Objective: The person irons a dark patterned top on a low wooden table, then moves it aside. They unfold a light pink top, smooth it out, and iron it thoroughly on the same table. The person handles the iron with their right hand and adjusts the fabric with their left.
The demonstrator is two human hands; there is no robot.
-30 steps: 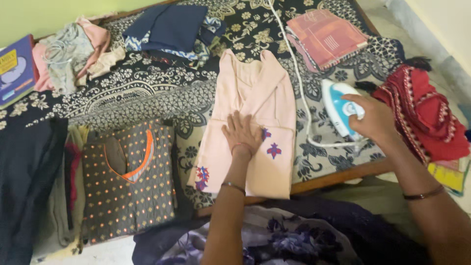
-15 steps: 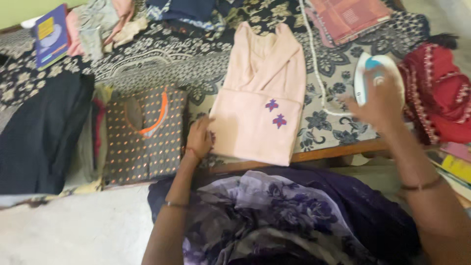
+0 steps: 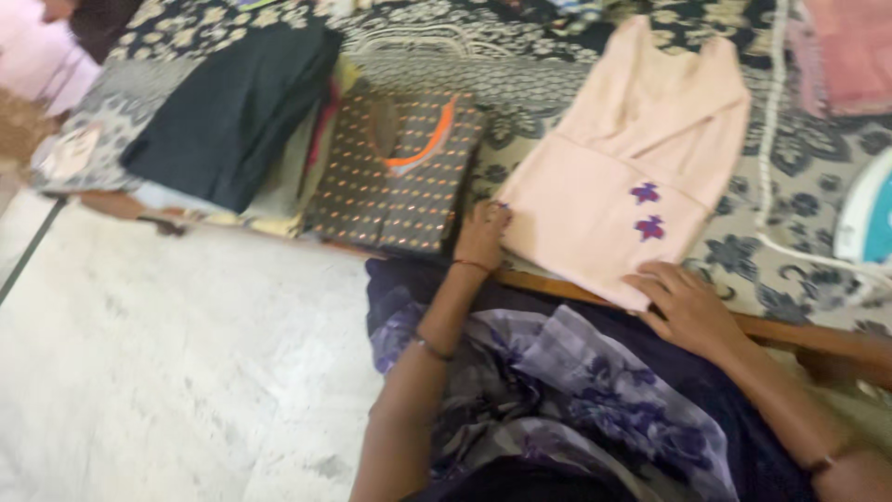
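I have both hands on the near edge of the folded pink top, which lies on the patterned bedspread at about 1 o'clock from me, its neck pointing away and its two small purple motifs facing up.

My left hand is at the top's near left corner, at 12 o'clock. The fingers are bent against the edge, but the picture is too blurred to tell whether they pinch the cloth or only touch it. My right hand is at 2 o'clock, palm down and fingers loosely spread over the near right corner, just above the wooden bed rail.

As I judge it, I am handling the folded top by its near corners. Moving it would call for fingers slipped under both corners at once, so that the fold stays together and the layers do not slide.

The iron sits apart at 3 o'clock, with its white cord running along the top's right side. A dotted brown garment lies just beside my left hand at 11 o'clock, and a dark cloth lies beyond it at 10.
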